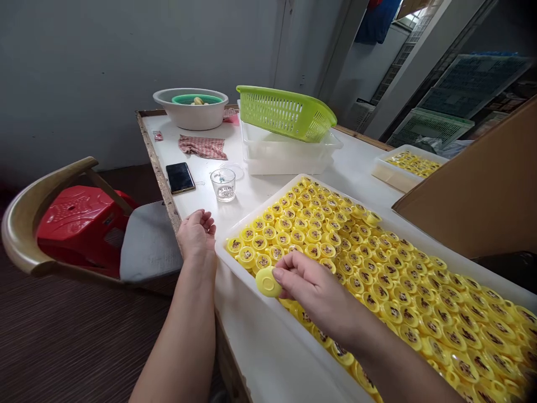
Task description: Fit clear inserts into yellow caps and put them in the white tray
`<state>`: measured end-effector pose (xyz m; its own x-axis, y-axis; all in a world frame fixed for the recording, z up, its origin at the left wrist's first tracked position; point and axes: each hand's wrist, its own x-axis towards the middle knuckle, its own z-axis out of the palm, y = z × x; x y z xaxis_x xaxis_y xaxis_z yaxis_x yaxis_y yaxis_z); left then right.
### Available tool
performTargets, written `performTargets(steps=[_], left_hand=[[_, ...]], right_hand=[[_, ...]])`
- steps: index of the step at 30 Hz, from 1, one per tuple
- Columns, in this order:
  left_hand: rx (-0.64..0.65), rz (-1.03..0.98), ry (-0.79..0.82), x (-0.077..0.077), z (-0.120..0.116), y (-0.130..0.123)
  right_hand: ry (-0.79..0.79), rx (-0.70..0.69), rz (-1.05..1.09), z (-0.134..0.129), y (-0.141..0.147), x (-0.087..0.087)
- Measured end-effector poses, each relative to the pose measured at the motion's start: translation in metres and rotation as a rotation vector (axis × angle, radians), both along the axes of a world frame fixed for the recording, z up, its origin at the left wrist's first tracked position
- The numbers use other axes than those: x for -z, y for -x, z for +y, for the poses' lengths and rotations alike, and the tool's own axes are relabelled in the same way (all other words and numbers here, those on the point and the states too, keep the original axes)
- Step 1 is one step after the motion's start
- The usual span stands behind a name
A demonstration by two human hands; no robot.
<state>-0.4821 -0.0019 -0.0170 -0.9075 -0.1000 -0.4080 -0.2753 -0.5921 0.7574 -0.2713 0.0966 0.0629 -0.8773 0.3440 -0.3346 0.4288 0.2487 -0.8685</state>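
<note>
Between thumb and fingers of my right hand (308, 288) is a small round yellow disc (268, 281), its plain face with a raised ring turned toward me. It is held above the near-left rim of a long white tray (241, 221). Crowded rows of small round yellow pieces (394, 280) fill this tray, many with a dark printed picture on top and a small side tab. My left hand (196, 232) rests at the table's left edge beside the tray corner, fingers loosely curled and apart, with nothing visible in them.
Beyond my left hand are a drinking glass (224, 186), a phone (180, 178) and a checked cloth (202, 147). A green basket (285, 115) leans on white bins (289, 157), near a white basin (193, 115). A cardboard box (474, 201) stands right; a chair (146, 240) stands left.
</note>
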Motion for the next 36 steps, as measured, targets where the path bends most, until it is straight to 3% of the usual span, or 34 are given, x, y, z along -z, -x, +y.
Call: performTargets(steps=[8, 17, 26, 36], left_hand=[[0.012, -0.005, 0.009, -0.001, 0.0, 0.0], [0.021, 0.003, 0.015, -0.003, 0.001, -0.001], [0.02, 0.013, 0.005, -0.001, 0.0, -0.001], [0.021, 0.008, 0.004, -0.001, 0.001, 0.0]], right_hand=[[-0.123, 0.019, -0.088, 0.003, 0.007, -0.001], [-0.25, 0.021, 0.09, 0.003, -0.008, -0.008], [-0.557, -0.135, 0.19, 0.001, -0.008, 0.011], [-0.671, -0.286, 0.311, 0.003, -0.006, 0.03]])
